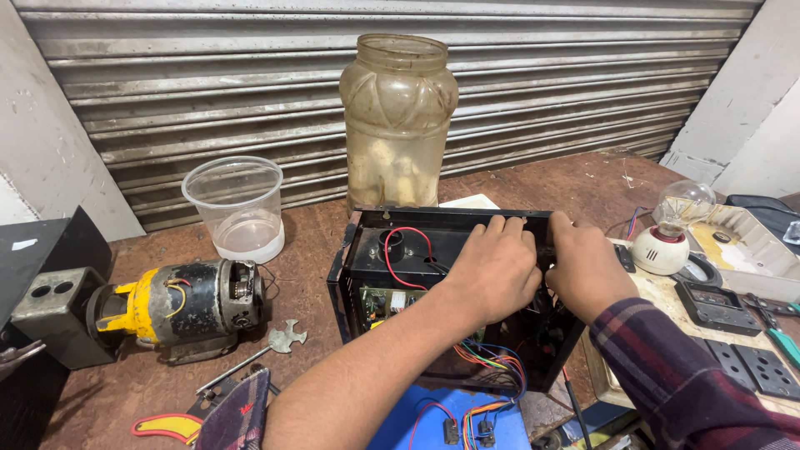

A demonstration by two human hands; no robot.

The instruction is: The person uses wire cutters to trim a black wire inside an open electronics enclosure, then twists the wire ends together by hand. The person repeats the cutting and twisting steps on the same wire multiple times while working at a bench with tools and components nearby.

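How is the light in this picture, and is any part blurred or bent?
Head view: even, soft light, weak shadows; small glare on the bulb and cup; both hands and the black box sharp; shutter slats bow slightly, wide-lens distortion.

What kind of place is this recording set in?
Most likely a small electrical repair workshop. Both hands, left hand and right hand, work inside an opened black device case with loose wires, beside a bare electric motor, on a worn bench before a rolling shutter.
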